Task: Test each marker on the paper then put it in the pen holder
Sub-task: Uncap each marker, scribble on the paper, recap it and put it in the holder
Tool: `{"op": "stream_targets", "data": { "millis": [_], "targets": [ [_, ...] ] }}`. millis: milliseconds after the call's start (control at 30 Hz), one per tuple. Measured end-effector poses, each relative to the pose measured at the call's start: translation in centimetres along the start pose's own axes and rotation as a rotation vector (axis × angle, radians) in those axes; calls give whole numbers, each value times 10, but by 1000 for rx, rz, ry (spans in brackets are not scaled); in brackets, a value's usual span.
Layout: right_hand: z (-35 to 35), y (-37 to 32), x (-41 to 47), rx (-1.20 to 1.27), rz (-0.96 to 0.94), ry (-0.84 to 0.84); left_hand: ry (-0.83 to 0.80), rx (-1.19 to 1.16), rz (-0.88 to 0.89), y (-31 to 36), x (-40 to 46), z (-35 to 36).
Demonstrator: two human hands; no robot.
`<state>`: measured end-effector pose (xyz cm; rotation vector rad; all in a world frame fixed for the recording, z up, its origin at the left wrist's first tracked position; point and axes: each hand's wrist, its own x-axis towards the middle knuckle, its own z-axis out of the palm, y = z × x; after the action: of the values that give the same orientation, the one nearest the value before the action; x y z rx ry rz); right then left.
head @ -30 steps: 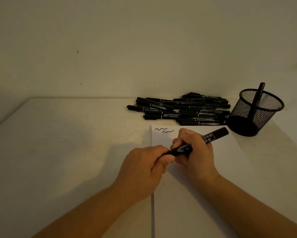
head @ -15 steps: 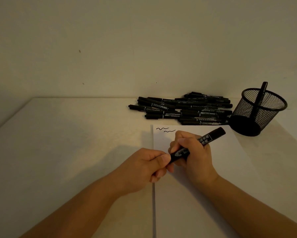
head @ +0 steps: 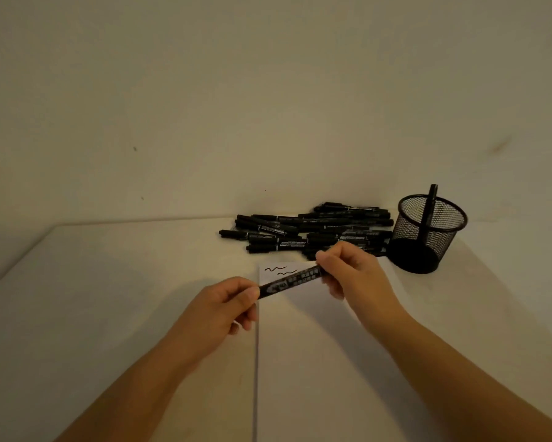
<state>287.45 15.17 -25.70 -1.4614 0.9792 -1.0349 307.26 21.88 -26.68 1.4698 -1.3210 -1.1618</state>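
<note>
Here, the parts appear from largest to smallest, each placed relative to your two-handed hold.

1. Table (head: 108, 314): the pale surface beneath your hands, meeting a plain wall (head: 268, 90) beyond them.
2. Paper (head: 316, 378): a white sheet lying flat on the table, directly under the hold and reaching back toward you. Its far left corner shows just past the held marker.
3. Pile of markers (head: 309, 231): many black markers lying on their sides, beyond your hold and just past the paper's far edge.
4. Pen holder (head: 427, 232): a black mesh cup standing upright, beyond and to the right of your right hand, just beside the pile. One marker (head: 429, 212) leans inside it, its top above the rim.
5. Right hand (head: 354, 275): your fingers are curled round the upper right end of the held marker, hiding that end.
6. Left hand (head: 226, 309): your thumb and curled fingers pinch the lower left end, which is likewise hidden.
7. Held marker (head: 289, 282): a black barrel with pale printing, spanning the gap between your hands, raised above the paper and tilted up toward the right. Whether a cap is on cannot be told.
8. Squiggles (head: 281, 271): two short wavy ink lines on the paper, just behind the held marker's middle.
</note>
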Motion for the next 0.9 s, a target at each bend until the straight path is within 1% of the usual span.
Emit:
{"op": "stream_targets", "data": {
  "millis": [33, 100, 133, 200, 267, 300, 367, 400, 433, 467, 533, 600, 667, 767, 833, 900],
  "targets": [
    [-9, -3, 1, -191, -48, -30, 30, 54, 5, 3, 3, 1],
    [-21, -10, 1, -559, -181, -143, 72, 171, 54, 13, 11, 7],
    [-26, -15, 1, -698, -248, -193, 81, 227, 100, 21, 14, 12],
    [-32, -26, 3, -891, -381, -251, 81, 347, 209, 39, 20, 23],
    [-39, -37, 6, -1013, -495, -253, 91, 505, 326, 61, 23, 35],
    [-45, -42, 7, -1054, -540, -242, 112, 622, 397, 71, 25, 40],
    [-56, -53, 10, -1081, -588, -205, 195, 842, 585, 89, 31, 48],
    [-63, -58, 12, -1087, -594, -176, 232, 889, 658, 97, 36, 51],
    [-70, -62, 15, -1101, -592, -140, 252, 895, 689, 104, 42, 53],
    [-77, -65, 19, -1123, -582, -94, 265, 887, 690, 110, 50, 54],
    [-93, -70, 27, -1124, -525, 43, 279, 911, 630, 117, 70, 55],
    [-108, -72, 35, -1040, -435, 196, 262, 990, 519, 115, 95, 51],
    [-121, -70, 42, -925, -364, 299, 234, 1036, 396, 107, 120, 44],
    [-133, -66, 49, -815, -316, 372, 170, 1034, 258, 93, 148, 37],
    [-137, -62, 51, -817, -291, 373, 130, 1014, 223, 86, 162, 35],
    [-139, -56, 52, -849, -225, 342, 95, 1019, 215, 81, 174, 35]
  ]
}}
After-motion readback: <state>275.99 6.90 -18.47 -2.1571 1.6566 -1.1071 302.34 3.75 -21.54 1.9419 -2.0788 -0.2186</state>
